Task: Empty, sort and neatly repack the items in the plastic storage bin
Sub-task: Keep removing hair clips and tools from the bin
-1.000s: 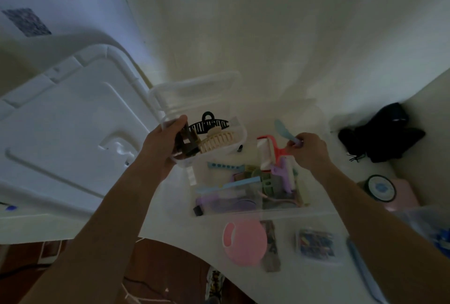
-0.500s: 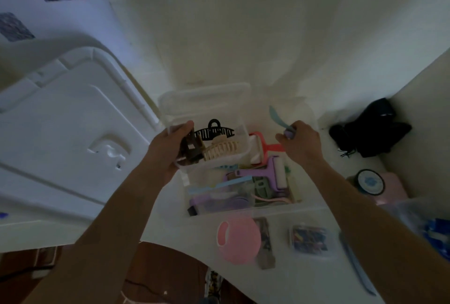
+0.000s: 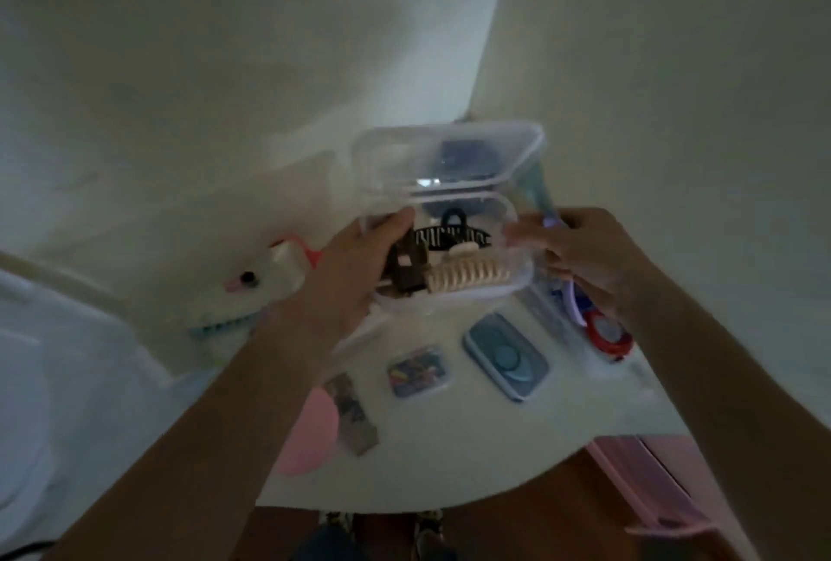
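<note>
Head view: no writing is readable. The left hand (image 3: 355, 277) grips a clear lidded box (image 3: 454, 245) above the counter (image 3: 449, 448), fingers curled around its left end; inside lie a black claw clip (image 3: 452, 239), a brown clip (image 3: 407, 266) and a cream clip (image 3: 467, 277). The right hand (image 3: 584, 254) pinches a blue-handled item (image 3: 542, 194), its fingers blurred beside the box's right end.

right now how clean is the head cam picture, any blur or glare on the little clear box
Head view: dim and low in contrast overall; motion blur smears the right hand and the table items, while the left hand and the hair clips in the small clear box read a little sharper; a small bright glare spot sits on the open lid; wide-angle distortion bends the wall corner.
</note>
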